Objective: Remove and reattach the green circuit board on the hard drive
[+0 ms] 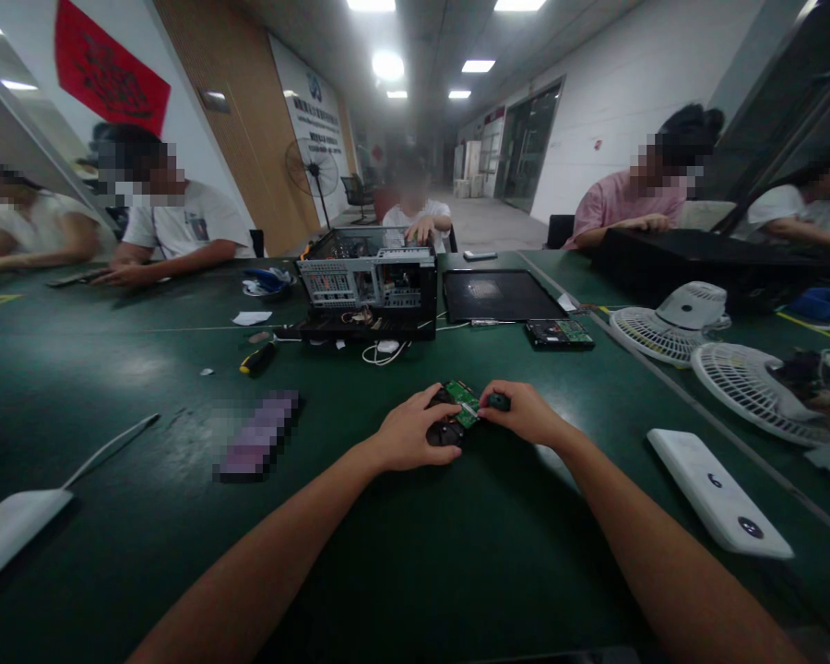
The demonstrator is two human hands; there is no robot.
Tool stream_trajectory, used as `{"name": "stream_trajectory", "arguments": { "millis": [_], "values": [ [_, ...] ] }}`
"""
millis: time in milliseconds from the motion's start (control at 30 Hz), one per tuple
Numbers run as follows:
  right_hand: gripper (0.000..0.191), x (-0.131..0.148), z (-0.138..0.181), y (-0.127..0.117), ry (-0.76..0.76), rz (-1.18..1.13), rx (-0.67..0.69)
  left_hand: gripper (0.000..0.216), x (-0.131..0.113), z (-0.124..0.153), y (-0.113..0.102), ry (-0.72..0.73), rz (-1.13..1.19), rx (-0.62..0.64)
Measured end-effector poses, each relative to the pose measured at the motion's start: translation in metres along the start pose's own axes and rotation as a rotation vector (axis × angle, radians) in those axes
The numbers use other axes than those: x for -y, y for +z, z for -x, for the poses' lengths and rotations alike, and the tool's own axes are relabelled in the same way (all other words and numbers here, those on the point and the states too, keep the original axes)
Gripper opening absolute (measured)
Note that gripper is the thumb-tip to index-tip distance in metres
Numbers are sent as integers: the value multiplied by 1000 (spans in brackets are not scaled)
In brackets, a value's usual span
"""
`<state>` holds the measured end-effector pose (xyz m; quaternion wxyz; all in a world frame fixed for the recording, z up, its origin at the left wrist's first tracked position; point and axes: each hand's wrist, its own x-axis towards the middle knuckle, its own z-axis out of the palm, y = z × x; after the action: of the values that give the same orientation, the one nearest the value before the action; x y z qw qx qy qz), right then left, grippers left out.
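Green-on-black part at centre: a small green rectangular circuit board (463,402) sits tilted on a black rounded plastic body (444,432). Both lie on the dark green matte counter (76,387), near the front edge, between the 2 hands.

Left hand (408,433): fingers curled and clamped on the black rounded plastic body, thumb up at the board's edge. Right hand (526,417): fingers pinched together on a small dark round-ended piece (499,401) just beside the board's right end. Can't tell what that piece is, or if it touches the board.

Further back:
- open grey-and-black sheet-metal computer case (366,281), perforated rear panel facing this way, another person's hand (421,229) on its far edge
- white looped cable (385,351) just in front of the case
- yellow-and-black-handled screwdriver (257,358) left of the case
- flat black rectangular panel (498,295) right of the case
- black slab-shaped drive with a green board face (560,333) at that panel's right corner

Right side: 2 white round plastic grille fans, the far fan (670,325) and the near fan (757,395), both lying back. Smooth white rounded-corner slab (717,492) lies near the right forearm.

Left side: pixelated purple block (255,435), and a white flat wedge with a thin stem (20,521) at the counter's edge.

Seated people line both long sides, arms resting on the counter. Red banner (111,69) on the left wall.
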<state>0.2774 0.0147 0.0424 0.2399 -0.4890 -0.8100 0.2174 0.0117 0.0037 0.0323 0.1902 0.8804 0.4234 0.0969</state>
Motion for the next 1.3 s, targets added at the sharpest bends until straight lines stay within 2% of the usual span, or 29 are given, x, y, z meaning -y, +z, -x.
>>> {"name": "stream_trajectory", "arguments": {
  "millis": [367,633,833,1033,1300],
  "values": [
    [14,1,1,-3,16,-12,-28,78,2,0,1,4,-5,2],
    [25,-6,1,-10,125,14,-198,79,-1,0,-1,-16,0,17],
    [19,-1,1,-4,67,-11,-19,78,0,1,-1,-15,9,15],
    [17,-4,0,5,45,38,0,77,1,0,2,0,2,-3],
    [17,-5,1,4,34,-3,34,77,2,0,2,-5,4,-1]
  ]
}}
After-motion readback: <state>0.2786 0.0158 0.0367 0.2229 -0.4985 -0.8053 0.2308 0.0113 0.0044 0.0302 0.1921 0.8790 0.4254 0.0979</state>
